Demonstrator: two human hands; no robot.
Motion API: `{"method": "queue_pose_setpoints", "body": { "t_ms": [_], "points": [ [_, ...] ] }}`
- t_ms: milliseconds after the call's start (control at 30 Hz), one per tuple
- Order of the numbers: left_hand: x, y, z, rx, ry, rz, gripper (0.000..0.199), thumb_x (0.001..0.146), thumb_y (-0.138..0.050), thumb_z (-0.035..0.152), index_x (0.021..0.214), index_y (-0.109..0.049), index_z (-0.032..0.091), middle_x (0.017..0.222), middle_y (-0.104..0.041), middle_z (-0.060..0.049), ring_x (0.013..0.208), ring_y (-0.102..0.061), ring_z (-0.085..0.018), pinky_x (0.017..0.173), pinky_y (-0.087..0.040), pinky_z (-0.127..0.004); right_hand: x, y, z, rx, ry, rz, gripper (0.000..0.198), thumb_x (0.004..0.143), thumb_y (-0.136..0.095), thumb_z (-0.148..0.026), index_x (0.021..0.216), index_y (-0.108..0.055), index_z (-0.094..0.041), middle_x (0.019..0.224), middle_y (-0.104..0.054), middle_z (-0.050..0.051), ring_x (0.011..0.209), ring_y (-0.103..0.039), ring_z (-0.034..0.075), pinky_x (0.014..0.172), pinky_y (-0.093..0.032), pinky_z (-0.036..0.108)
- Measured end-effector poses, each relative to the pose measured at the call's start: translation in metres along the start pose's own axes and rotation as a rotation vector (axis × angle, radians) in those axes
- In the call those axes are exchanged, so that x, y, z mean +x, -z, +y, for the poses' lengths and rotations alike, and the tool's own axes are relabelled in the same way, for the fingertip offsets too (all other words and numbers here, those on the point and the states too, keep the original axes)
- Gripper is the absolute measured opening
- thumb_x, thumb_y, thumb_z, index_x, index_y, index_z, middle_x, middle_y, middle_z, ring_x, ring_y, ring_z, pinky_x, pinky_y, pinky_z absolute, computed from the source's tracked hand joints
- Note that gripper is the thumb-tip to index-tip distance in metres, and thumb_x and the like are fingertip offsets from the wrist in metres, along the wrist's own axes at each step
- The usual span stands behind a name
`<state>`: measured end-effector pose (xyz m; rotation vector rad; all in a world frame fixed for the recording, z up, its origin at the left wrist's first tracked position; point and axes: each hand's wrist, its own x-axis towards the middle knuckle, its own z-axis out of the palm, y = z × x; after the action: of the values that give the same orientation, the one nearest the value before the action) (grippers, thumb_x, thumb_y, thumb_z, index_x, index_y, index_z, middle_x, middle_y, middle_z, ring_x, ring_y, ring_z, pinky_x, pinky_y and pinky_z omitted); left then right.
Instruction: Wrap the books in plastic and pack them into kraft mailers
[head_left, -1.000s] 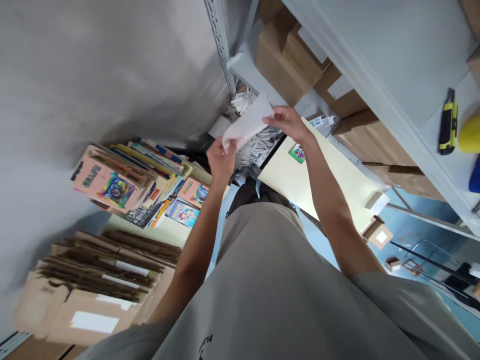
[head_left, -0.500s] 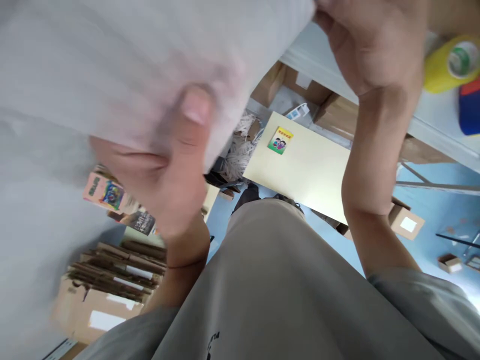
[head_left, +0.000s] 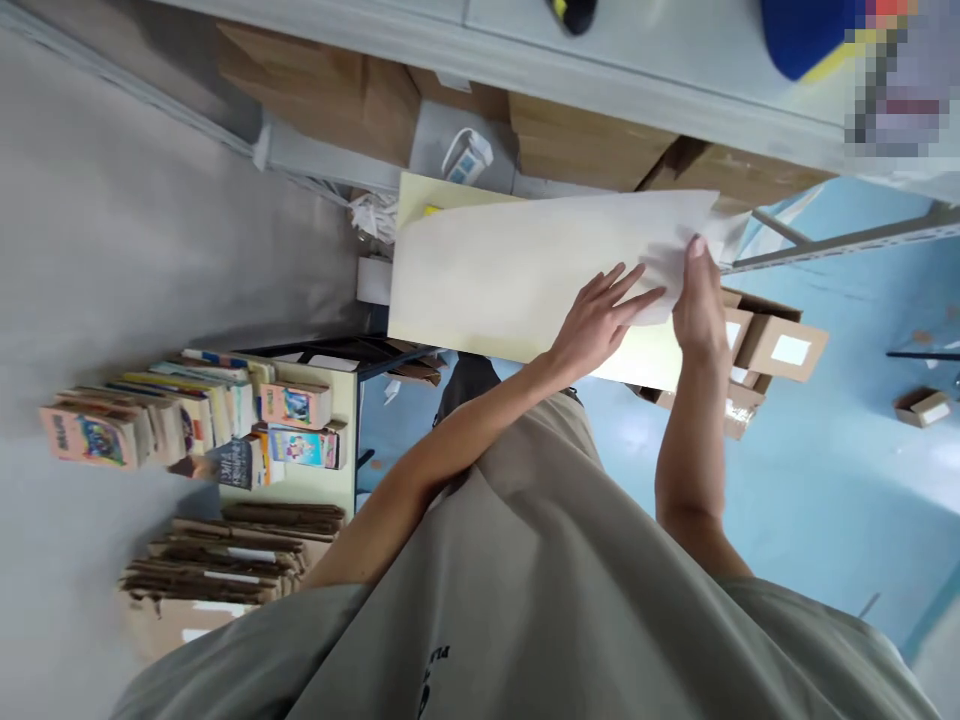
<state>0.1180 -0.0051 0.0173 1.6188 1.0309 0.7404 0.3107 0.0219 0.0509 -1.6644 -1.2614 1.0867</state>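
A thin white sheet [head_left: 517,255], perhaps packing foam or paper, lies along the pale cream tabletop [head_left: 645,368]. My left hand [head_left: 600,318] rests on its right part, fingers spread and flat. At the sheet's right end, my right hand [head_left: 701,300] grips the edge, thumb on top and the other fingers mostly hidden. A small yellow corner [head_left: 433,210] shows at the sheet's upper left edge; the rest of that item is covered.
Above the table runs a grey shelf [head_left: 525,85] with cardboard boxes [head_left: 592,140] beneath it. Books [head_left: 180,400] stand at the left, near stacked flattened cartons [head_left: 225,560]. Open cartons [head_left: 780,345] sit right of the table. A metal brace [head_left: 840,250] crosses there.
The white sheet has come down from close before me onto the tabletop, covering the small yellow book. My left hand has moved right and opened flat; my right hand has lowered to the sheet's end.
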Motion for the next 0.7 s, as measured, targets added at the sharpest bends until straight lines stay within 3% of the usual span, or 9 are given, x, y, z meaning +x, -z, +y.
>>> {"method": "queue_pose_setpoints", "body": {
  "t_ms": [67, 133, 233, 300, 400, 533, 600, 700],
  "points": [
    [0.000, -0.034, -0.020, -0.005, 0.036, -0.102, 0.044, 0.112, -0.071, 0.022, 0.150, -0.084, 0.040, 0.186, -0.063, -0.002, 0.188, -0.039, -0.035, 0.157, -0.022, -0.068, -0.009, 0.005, 0.048, 0.085, -0.141, 0.063, 0.057, 0.101, -0.089, -0.066, 0.146, -0.080, -0.032, 0.134, -0.088, 0.010, 0.136, -0.083, 0.029, 0.128, -0.064, 0.050],
    [-0.003, -0.053, -0.034, -0.007, 0.078, -0.184, 0.045, 0.105, -0.082, 0.021, 0.148, -0.086, 0.033, 0.187, -0.062, -0.008, 0.187, -0.040, -0.038, 0.158, -0.018, -0.066, -0.012, 0.003, 0.093, 0.123, -0.261, 0.174, 0.052, 0.092, -0.096, -0.044, 0.139, -0.080, -0.026, 0.107, -0.086, 0.002, 0.109, -0.085, 0.024, 0.115, -0.069, 0.046],
    [-0.016, -0.046, -0.054, -0.006, 0.120, -0.235, 0.074, 0.086, -0.106, 0.029, 0.156, -0.082, 0.025, 0.191, -0.055, -0.019, 0.187, -0.037, -0.046, 0.158, -0.010, -0.067, -0.009, -0.004, 0.153, 0.137, -0.407, 0.262, 0.042, 0.090, -0.089, -0.025, 0.130, -0.080, -0.020, 0.089, -0.081, -0.003, 0.087, -0.078, 0.018, 0.099, -0.070, 0.035],
    [-0.029, -0.016, -0.074, 0.059, 0.175, -0.192, 0.087, 0.086, -0.107, 0.043, 0.165, -0.076, 0.024, 0.194, -0.050, -0.022, 0.189, -0.032, -0.046, 0.158, -0.007, -0.066, -0.005, -0.008, 0.186, 0.078, -0.482, 0.287, 0.046, 0.089, -0.085, -0.021, 0.134, -0.079, -0.016, 0.087, -0.080, -0.004, 0.084, -0.077, 0.017, 0.099, -0.068, 0.035],
    [-0.053, 0.055, -0.121, 0.319, 0.435, -0.033, 0.096, 0.098, -0.095, 0.056, 0.179, -0.062, 0.018, 0.201, -0.034, -0.025, 0.194, -0.015, -0.046, 0.156, -0.006, -0.069, 0.000, -0.012, 0.223, -0.109, -0.554, 0.297, 0.051, 0.090, -0.084, -0.019, 0.140, -0.076, -0.014, 0.092, -0.082, 0.000, 0.092, -0.080, 0.021, 0.109, -0.067, 0.044],
    [-0.092, 0.144, -0.189, 0.656, 0.754, 0.010, 0.112, 0.103, -0.082, 0.054, 0.193, -0.035, 0.005, 0.205, -0.006, -0.031, 0.194, -0.001, -0.053, 0.155, -0.009, -0.075, -0.004, -0.023, 0.251, -0.353, -0.586, 0.331, 0.051, 0.097, -0.077, -0.018, 0.147, -0.072, -0.015, 0.114, -0.084, 0.013, 0.111, -0.082, 0.031, 0.117, -0.065, 0.057],
    [-0.111, 0.166, -0.212, 0.685, 0.791, -0.032, 0.113, 0.102, -0.081, 0.054, 0.194, -0.033, 0.009, 0.206, -0.007, -0.029, 0.193, -0.005, -0.054, 0.153, -0.014, -0.079, -0.013, -0.034, 0.255, -0.458, -0.547, 0.421, 0.053, 0.100, -0.073, -0.019, 0.153, -0.068, -0.016, 0.134, -0.079, 0.019, 0.129, -0.079, 0.035, 0.122, -0.063, 0.062],
    [-0.128, 0.170, -0.229, 0.670, 0.774, -0.057, 0.111, 0.101, -0.082, 0.052, 0.194, -0.036, 0.013, 0.206, -0.009, -0.028, 0.193, -0.008, -0.055, 0.151, -0.022, -0.081, -0.031, -0.065, 0.247, -0.569, -0.407, 0.472, 0.047, 0.105, -0.073, -0.026, 0.152, -0.068, -0.021, 0.149, -0.070, 0.023, 0.143, -0.071, 0.039, 0.123, -0.062, 0.065]
  ]
}}
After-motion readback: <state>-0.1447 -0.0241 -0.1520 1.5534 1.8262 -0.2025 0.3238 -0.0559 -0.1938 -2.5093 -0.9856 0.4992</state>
